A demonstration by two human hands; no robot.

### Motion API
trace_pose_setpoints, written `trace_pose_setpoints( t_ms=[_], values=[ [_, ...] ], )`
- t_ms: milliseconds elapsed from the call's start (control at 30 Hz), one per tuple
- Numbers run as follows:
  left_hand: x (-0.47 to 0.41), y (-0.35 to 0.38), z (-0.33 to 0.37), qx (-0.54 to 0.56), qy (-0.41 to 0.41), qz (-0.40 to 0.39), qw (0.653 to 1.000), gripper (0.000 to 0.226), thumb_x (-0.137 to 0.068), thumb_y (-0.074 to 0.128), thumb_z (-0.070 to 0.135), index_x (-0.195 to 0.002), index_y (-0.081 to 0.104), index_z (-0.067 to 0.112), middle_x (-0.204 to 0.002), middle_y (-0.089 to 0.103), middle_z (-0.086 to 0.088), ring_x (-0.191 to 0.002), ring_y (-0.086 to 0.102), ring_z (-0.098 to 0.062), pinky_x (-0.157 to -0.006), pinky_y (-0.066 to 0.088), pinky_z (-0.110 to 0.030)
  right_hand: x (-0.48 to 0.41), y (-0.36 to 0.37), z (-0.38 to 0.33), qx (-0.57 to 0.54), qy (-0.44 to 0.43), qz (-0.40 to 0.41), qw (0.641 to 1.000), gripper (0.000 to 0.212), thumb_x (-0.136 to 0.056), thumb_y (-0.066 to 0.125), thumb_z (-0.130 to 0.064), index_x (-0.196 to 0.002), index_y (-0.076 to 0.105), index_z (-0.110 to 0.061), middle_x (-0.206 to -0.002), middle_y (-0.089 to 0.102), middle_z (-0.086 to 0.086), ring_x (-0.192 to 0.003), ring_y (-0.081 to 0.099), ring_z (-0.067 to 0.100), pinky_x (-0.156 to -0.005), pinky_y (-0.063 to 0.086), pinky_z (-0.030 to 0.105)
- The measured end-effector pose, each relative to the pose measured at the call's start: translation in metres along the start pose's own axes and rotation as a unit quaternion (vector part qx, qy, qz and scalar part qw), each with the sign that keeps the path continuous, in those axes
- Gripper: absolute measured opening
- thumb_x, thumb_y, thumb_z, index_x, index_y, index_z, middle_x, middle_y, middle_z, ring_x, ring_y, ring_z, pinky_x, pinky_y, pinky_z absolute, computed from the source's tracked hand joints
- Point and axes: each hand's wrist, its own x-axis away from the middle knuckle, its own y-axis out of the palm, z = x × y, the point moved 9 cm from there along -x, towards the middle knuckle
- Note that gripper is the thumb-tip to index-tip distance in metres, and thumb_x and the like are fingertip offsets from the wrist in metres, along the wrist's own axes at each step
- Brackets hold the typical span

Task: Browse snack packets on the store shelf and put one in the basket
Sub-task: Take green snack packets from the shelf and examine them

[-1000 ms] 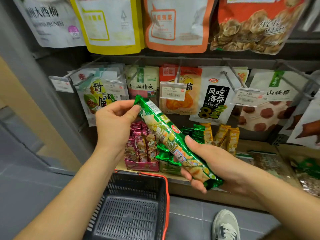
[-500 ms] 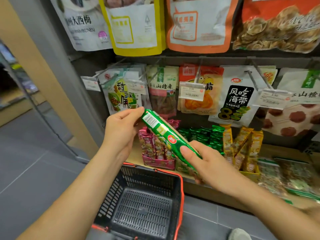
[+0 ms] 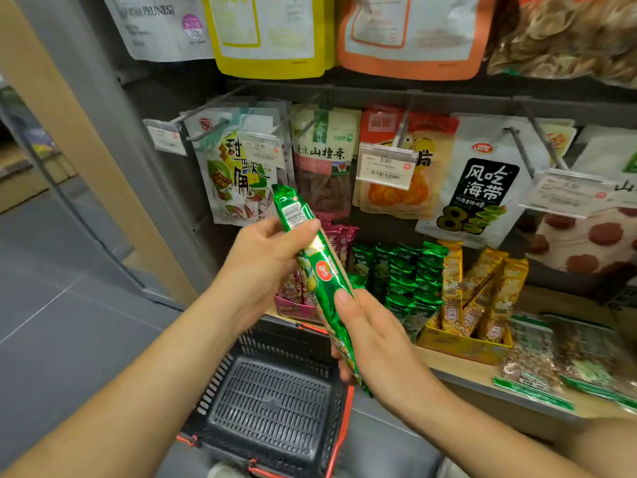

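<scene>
Pinched at its far end by the left hand (image 3: 262, 257) and gripped low by the right hand (image 3: 375, 343), the green packet (image 3: 322, 270) has swung steeper above the basket (image 3: 215, 384); a drop is likely next.

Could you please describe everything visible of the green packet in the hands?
The long glossy green foil packet has a crimped top, a white printed panel and a round red logo. It tilts steeply, top leftward; the left hand pinches its upper part, the right hand grips its lower part, above the dark plastic basket.
</scene>
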Motion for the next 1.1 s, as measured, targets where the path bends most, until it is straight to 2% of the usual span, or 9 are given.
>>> trace_pose_setpoints(
  t_ms=[200, 333, 400, 467, 567, 667, 733, 933, 1100],
  values=[
    [0.008, 0.032, -0.015, -0.002, -0.027, -0.092, 0.995, 0.031, -0.065, 0.076, 0.028, -0.086, 0.068, 0.008, -0.076, 0.069, -0.005, -0.063, 0.064, -0.013, -0.055, 0.051, -0.023, -0.009, -0.008, -0.003, -0.044, 0.020, 0.040, 0.998, 0.055, -0.085, 0.030, -0.070, -0.088, 0.058, -0.023, -0.061, 0.060, 0.000, -0.048, 0.056, 0.013, -0.046, 0.042, 0.026],
    [0.014, 0.048, -0.017, -0.028, -0.016, -0.120, 0.992, 0.030, -0.064, 0.077, 0.028, -0.085, 0.068, 0.008, -0.073, 0.069, -0.002, -0.064, 0.064, -0.011, -0.056, 0.051, -0.021, -0.017, -0.014, 0.008, -0.117, 0.063, 0.063, 0.989, 0.070, -0.076, 0.034, -0.077, -0.104, 0.058, -0.017, -0.055, 0.061, -0.006, -0.043, 0.054, 0.012, -0.042, 0.041, 0.022],
    [0.012, 0.045, -0.010, -0.059, -0.001, -0.120, 0.991, 0.027, -0.068, 0.076, 0.026, -0.087, 0.069, 0.008, -0.075, 0.072, -0.002, -0.067, 0.066, -0.010, -0.058, 0.051, -0.020, -0.019, -0.010, 0.009, -0.160, 0.075, 0.042, 0.983, 0.080, -0.072, 0.040, -0.082, -0.116, 0.057, -0.019, -0.067, 0.067, -0.008, -0.055, 0.062, 0.012, -0.051, 0.048, 0.027],
    [0.013, 0.044, -0.002, -0.120, 0.015, -0.141, 0.983, 0.014, -0.076, 0.077, 0.020, -0.085, 0.071, 0.011, -0.074, 0.073, 0.002, -0.066, 0.067, -0.005, -0.056, 0.049, -0.015, -0.025, -0.015, 0.001, -0.131, 0.042, 0.031, 0.990, 0.066, -0.075, 0.038, -0.079, -0.119, 0.057, -0.035, -0.094, 0.071, -0.018, -0.084, 0.067, 0.001, -0.074, 0.052, 0.023],
    [0.021, 0.051, -0.008, -0.233, 0.016, -0.218, 0.948, 0.007, -0.079, 0.078, 0.010, -0.079, 0.073, 0.015, -0.070, 0.073, 0.004, -0.065, 0.066, -0.003, -0.057, 0.053, -0.020, -0.028, -0.035, -0.029, -0.082, -0.026, 0.026, 0.996, 0.046, -0.075, 0.049, -0.074, -0.110, 0.056, -0.045, -0.102, 0.066, -0.031, -0.094, 0.061, -0.014, -0.072, 0.049, 0.007],
    [0.029, 0.055, -0.023, -0.317, 0.006, -0.240, 0.917, 0.027, -0.067, 0.084, 0.030, -0.086, 0.075, 0.013, -0.086, 0.076, -0.008, -0.086, 0.072, -0.024, -0.082, 0.058, -0.046, -0.027, -0.053, -0.034, -0.098, -0.037, 0.065, 0.992, 0.036, -0.080, 0.066, -0.043, -0.112, 0.061, -0.025, -0.102, 0.072, -0.011, -0.089, 0.069, 0.003, -0.066, 0.054, 0.018],
    [0.028, 0.055, -0.028, -0.330, 0.011, -0.216, 0.919, 0.044, -0.059, 0.078, 0.046, -0.090, 0.074, 0.015, -0.088, 0.076, -0.007, -0.092, 0.071, -0.028, -0.085, 0.055, -0.051, -0.026, -0.060, -0.029, -0.121, -0.014, 0.098, 0.988, 0.028, -0.088, 0.066, -0.024, -0.114, 0.059, -0.016, -0.103, 0.072, 0.000, -0.090, 0.071, 0.017, -0.069, 0.059, 0.035],
    [0.025, 0.051, -0.039, -0.367, 0.012, -0.169, 0.915, 0.048, -0.064, 0.069, 0.056, -0.101, 0.072, 0.025, -0.094, 0.075, 0.008, -0.093, 0.068, -0.009, -0.092, 0.052, -0.041, -0.030, -0.121, -0.010, -0.256, 0.038, 0.233, 0.937, 0.016, -0.098, 0.055, -0.019, -0.111, 0.056, -0.010, -0.101, 0.065, 0.007, -0.084, 0.066, 0.014, -0.067, 0.058, 0.034],
    [0.020, 0.040, -0.033, -0.371, 0.006, -0.161, 0.915, 0.043, -0.063, 0.071, 0.055, -0.092, 0.074, 0.023, -0.082, 0.073, 0.004, -0.071, 0.063, -0.004, -0.074, 0.050, -0.032, -0.029, -0.128, 0.010, -0.278, 0.066, 0.237, 0.929, 0.013, -0.098, 0.054, -0.020, -0.108, 0.052, -0.011, -0.105, 0.065, 0.011, -0.091, 0.068, 0.021, -0.073, 0.059, 0.039]
  ],
)
